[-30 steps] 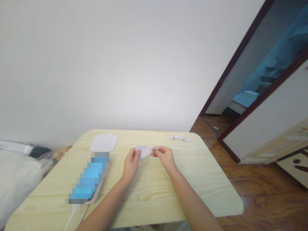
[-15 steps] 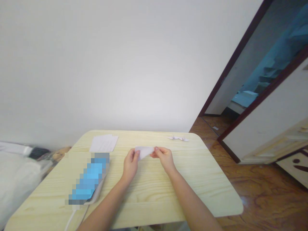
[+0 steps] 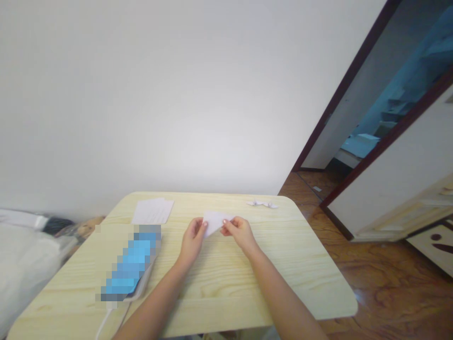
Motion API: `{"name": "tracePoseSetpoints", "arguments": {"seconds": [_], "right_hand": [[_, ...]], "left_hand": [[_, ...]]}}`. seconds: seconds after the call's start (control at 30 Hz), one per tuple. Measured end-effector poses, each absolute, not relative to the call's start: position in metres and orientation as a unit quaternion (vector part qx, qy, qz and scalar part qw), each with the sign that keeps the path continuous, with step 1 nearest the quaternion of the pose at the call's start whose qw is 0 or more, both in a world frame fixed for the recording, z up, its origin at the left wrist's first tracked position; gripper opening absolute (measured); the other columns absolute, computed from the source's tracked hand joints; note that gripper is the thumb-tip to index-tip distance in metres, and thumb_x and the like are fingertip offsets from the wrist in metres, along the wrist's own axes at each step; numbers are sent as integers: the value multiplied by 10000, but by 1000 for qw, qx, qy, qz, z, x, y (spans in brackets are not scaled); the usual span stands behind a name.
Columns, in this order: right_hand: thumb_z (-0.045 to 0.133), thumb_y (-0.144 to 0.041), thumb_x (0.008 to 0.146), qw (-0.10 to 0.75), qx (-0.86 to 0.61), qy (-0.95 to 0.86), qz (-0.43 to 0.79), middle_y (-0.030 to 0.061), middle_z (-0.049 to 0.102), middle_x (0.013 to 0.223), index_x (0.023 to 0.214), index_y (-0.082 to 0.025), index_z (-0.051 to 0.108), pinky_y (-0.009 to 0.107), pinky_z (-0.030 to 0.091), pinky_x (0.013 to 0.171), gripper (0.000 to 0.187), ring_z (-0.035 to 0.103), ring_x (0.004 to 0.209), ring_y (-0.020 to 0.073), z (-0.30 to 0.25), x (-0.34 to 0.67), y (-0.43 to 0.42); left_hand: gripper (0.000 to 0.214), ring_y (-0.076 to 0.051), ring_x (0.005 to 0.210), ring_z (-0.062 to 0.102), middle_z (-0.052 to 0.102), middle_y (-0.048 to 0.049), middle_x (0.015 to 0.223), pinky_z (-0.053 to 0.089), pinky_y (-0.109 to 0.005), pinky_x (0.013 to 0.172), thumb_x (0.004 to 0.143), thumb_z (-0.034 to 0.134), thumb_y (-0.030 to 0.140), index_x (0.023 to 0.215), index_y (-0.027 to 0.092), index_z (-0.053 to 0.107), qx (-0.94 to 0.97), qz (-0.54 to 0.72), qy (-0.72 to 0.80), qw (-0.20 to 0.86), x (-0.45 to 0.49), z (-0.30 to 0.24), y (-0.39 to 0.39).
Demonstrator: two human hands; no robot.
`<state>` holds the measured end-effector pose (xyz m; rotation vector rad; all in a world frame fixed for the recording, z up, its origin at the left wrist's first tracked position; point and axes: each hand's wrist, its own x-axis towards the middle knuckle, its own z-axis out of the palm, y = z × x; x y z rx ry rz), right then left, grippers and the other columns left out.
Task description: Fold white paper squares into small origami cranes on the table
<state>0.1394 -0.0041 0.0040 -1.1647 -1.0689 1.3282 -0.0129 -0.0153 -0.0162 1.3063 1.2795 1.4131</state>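
Observation:
Between my two hands, over the middle of the table, is a small piece of folded white paper (image 3: 213,223), roughly triangular. My left hand (image 3: 192,241) pinches its left edge between thumb and fingers. At the right corner my right hand (image 3: 241,233) grips it, thumb on top and fingers curled beneath. Beyond my right hand, close to the table's back edge, lie small folded white paper pieces (image 3: 262,204). A few sheets of white paper (image 3: 150,211) overlap at the back left of the table.
A pale wood-grain table (image 3: 219,302) stands against a white wall (image 3: 177,94). On its left lies a pixelated device with a blue screen (image 3: 130,264), a white cable (image 3: 103,325) running off the front. A dark-framed doorway (image 3: 339,99) opens at the right above wooden floor.
The paper has tilted and shows more of its face. My right thumb has slid inward onto it, and the hands have come slightly closer together.

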Motion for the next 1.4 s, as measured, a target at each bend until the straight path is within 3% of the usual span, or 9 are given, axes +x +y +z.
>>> {"name": "tracePoseSetpoints", "arguments": {"seconds": [0.2,0.33,0.5,0.67,0.77,0.9,1.0,1.3,1.4], "right_hand": [[700,-493,559,577,-484,-396,525,21,618,551,619,-127,572,259,513,536,392,592,508,125,7,150,0],[693,-460,588,570,-473,-398,541,21,627,596,677,-120,604,260,507,560,363,588,531,118,6,148,-2],[731,-368,557,502,-463,-465,563,35,653,685,749,-132,619,289,493,621,324,609,630,151,0,152,0],[754,-267,534,506,-450,-559,478,70,615,1058,1058,-207,567,342,426,848,560,561,980,196,0,161,3],[742,-261,552,513,-434,-579,461,60,602,1079,1163,-231,497,313,433,828,659,562,973,185,3,159,-1],[695,-328,602,457,-466,-557,514,31,661,763,894,-162,620,253,459,584,344,599,666,163,3,151,-5],[685,-354,609,466,-475,-532,524,23,655,675,725,-148,617,235,443,544,246,583,601,149,0,145,-6],[653,-348,656,516,-424,-548,503,54,660,902,955,-180,612,286,478,740,345,603,813,163,-4,142,-1],[653,-353,651,519,-452,-560,461,55,667,864,914,-180,636,298,484,728,315,605,780,167,-1,142,-3]], "left_hand": [[440,-146,622,578,638,-40,746,428,-236,521,592,661,419,914,134,569,484,488,499,527,-11,-11,-16],[313,-134,602,574,633,-29,652,430,-227,538,653,623,398,809,126,624,464,527,503,504,-11,-6,-20],[304,-156,700,607,651,-50,753,440,-231,562,676,607,405,818,137,599,422,594,489,481,-14,-3,-20],[283,-174,745,613,659,-44,753,452,-263,626,694,587,404,826,154,557,465,592,489,441,-18,-4,-17],[243,-152,664,586,631,-19,669,443,-267,646,681,597,396,736,162,563,531,554,492,412,-19,-5,-17],[284,-146,673,579,618,-12,700,456,-267,639,650,610,437,737,173,547,520,553,462,458,-13,-3,-19],[358,-150,674,581,628,-25,742,470,-275,631,595,648,459,782,168,554,495,547,448,505,-8,-4,-20],[266,-165,668,578,653,-34,735,445,-255,609,675,598,412,776,169,634,531,534,504,423,-13,-10,-19],[244,-167,666,574,656,-39,744,441,-254,602,681,599,401,775,183,655,573,512,496,404,-12,-11,-21]]}}
